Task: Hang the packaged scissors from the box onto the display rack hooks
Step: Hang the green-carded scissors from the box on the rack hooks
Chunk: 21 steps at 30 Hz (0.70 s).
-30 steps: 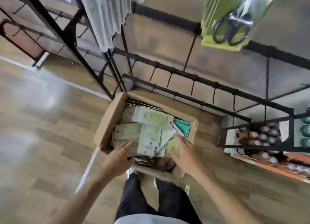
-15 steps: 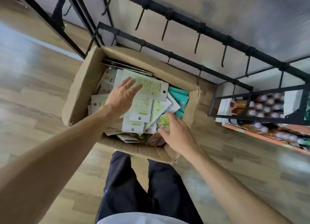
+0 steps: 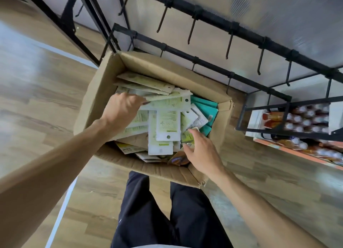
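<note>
The step in hand looks like the pick: both hands are down in the cardboard box (image 3: pixel 104 91), sorting for a pack to lift, and nothing is yet on its way to the rack.

At the box's left wall the left hand (image 3: pixel 120 112) has its fingers curled over the edge of a long pale-green carded pack (image 3: pixel 167 103) lying across the top of the heap, pinching its left end; the pack's hang hole shows at its far right end. In the middle of the box lies a loose pile of pale-green and white scissor packs (image 3: pixel 167 125), mostly back side up, so the scissors themselves are hidden; against the right wall stands a stack of teal packs (image 3: pixel 206 106). At the near right corner the right hand (image 3: pixel 200 151) rests on the heap, thumb and fingers lightly closed on a small green pack (image 3: pixel 187 136); how firm that hold is I cannot tell.

Behind the box run the black rack bars with their bare hooks (image 3: pixel 191 32); to the right a wire shelf (image 3: pixel 289 101) holds rows of small bottles (image 3: pixel 300 119).

The next move, I judge, calls for drawing one pack free without dragging its neighbours, turning it hole uppermost, and threading that hole onto a hook.
</note>
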Each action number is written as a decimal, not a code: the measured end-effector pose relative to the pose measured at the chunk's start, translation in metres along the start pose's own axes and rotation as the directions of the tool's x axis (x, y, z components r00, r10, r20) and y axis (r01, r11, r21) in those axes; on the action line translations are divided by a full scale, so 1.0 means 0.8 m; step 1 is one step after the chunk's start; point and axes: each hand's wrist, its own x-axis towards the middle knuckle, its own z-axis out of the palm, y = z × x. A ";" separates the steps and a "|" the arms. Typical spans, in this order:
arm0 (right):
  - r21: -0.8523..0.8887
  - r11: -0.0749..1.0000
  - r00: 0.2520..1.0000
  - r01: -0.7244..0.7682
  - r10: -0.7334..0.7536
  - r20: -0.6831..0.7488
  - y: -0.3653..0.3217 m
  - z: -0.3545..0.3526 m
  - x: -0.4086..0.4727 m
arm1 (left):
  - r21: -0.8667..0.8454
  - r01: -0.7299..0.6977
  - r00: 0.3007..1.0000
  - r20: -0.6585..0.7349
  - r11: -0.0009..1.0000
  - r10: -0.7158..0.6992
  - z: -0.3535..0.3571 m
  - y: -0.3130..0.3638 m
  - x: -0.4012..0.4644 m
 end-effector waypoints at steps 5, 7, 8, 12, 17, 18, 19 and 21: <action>0.127 0.990 0.994 -0.066 0.076 -0.079 -0.013 0.012 0.036 | -0.143 0.144 0.989 -0.015 0.979 -0.147 -0.028 -0.001 -0.048; 0.120 0.991 0.989 -0.056 0.072 -0.130 -0.019 0.017 0.056 | -0.175 0.216 0.976 0.033 0.961 -0.213 -0.027 -0.011 -0.069; 0.060 0.998 0.984 -0.024 0.034 -0.175 -0.020 0.020 0.067 | -0.197 0.251 0.968 0.043 0.948 -0.248 -0.025 -0.017 -0.079; -0.286 0.957 0.967 0.044 -0.113 -0.228 -0.014 0.025 0.113 | -0.273 0.328 0.942 0.026 0.904 -0.334 -0.029 -0.023 -0.104; -0.405 0.910 0.982 0.090 -0.148 -0.114 -0.010 0.007 0.148 | -0.366 0.397 0.906 0.008 0.842 -0.424 -0.036 -0.019 -0.121; -0.403 0.908 0.978 0.117 -0.176 -0.114 -0.008 0.003 0.149 | -0.382 0.412 0.897 0.011 0.827 -0.442 -0.037 -0.018 -0.122; -0.402 0.905 0.971 0.141 -0.206 -0.124 -0.007 0.000 0.148 | -0.400 0.433 0.885 0.021 0.807 -0.465 -0.038 -0.018 -0.124; -0.396 0.899 0.952 0.187 -0.265 -0.153 -0.002 -0.002 0.139 | -0.442 0.475 0.860 0.047 0.761 -0.509 -0.039 -0.020 -0.127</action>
